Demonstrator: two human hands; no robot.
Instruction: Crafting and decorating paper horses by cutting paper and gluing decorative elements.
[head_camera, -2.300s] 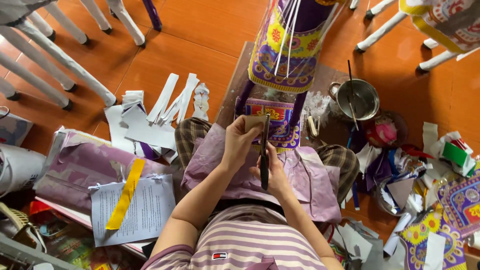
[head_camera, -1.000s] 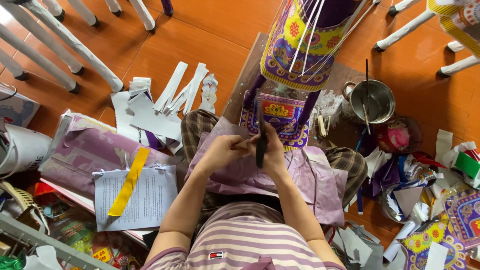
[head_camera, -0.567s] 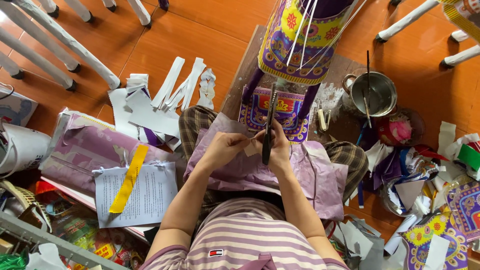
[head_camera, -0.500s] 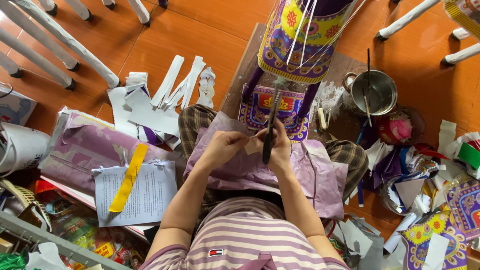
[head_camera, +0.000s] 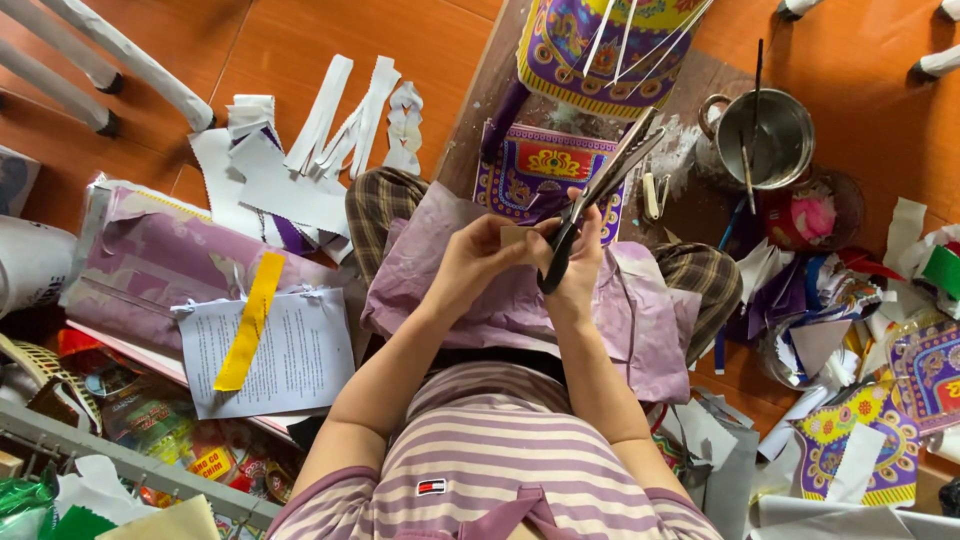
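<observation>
Head view shows us holding a small piece of paper (head_camera: 513, 236) over our lap, pinched in the fingers of our left hand (head_camera: 472, 262). Our right hand (head_camera: 578, 262) is closed around the dark handles of a pair of scissors (head_camera: 598, 195), whose blades stand slightly apart and point up and away from us. The two hands touch each other at the paper.

Under them a crumpled purple sheet (head_camera: 520, 300) covers our knees. Just beyond the blade tips lie a purple and yellow patterned panel (head_camera: 545, 165) and a tall patterned box (head_camera: 610, 45) on a brown board. To the right of these stands a metal pot (head_camera: 775, 135) with a brush in it, beside a heap of coloured scraps (head_camera: 810, 300). To our left white paper strips (head_camera: 330, 120) lie on the orange floor (head_camera: 300, 40), and nearer us a printed sheet (head_camera: 290, 350) carries a yellow strip (head_camera: 250, 320).
</observation>
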